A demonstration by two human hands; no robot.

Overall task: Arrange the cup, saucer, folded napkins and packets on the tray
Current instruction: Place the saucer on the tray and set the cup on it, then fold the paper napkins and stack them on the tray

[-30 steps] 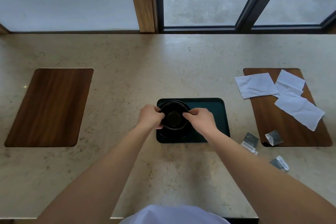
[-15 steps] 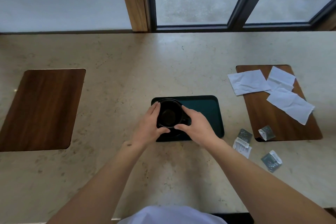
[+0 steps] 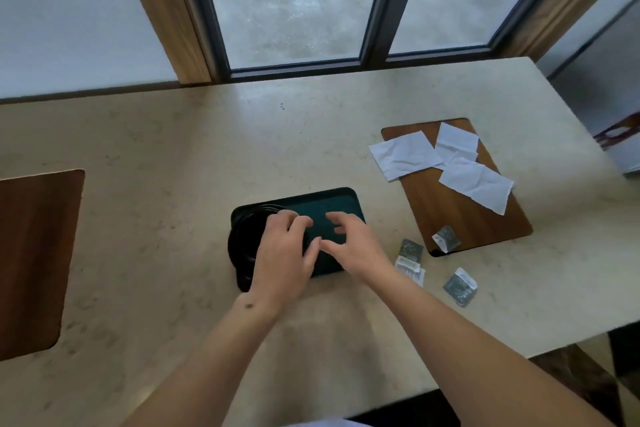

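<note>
Head view showed the left hand (image 3: 280, 260) covering the black round saucer (image 3: 242, 246) at the left end of the dark green rectangular tray (image 3: 346, 199), fingers loosely spread; the right hand (image 3: 349, 246) hovered empty, fingers apart. I could not see the cup. White napkins (image 3: 474, 180) and grey packets (image 3: 459, 286) lay on the counter (image 3: 173, 149). Reaching right could knock the hidden cup.

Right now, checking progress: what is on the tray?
The tray carries a dark saucer at its left end. The left hand covers the middle, so the cup cannot be seen. No napkins or packets.
</note>
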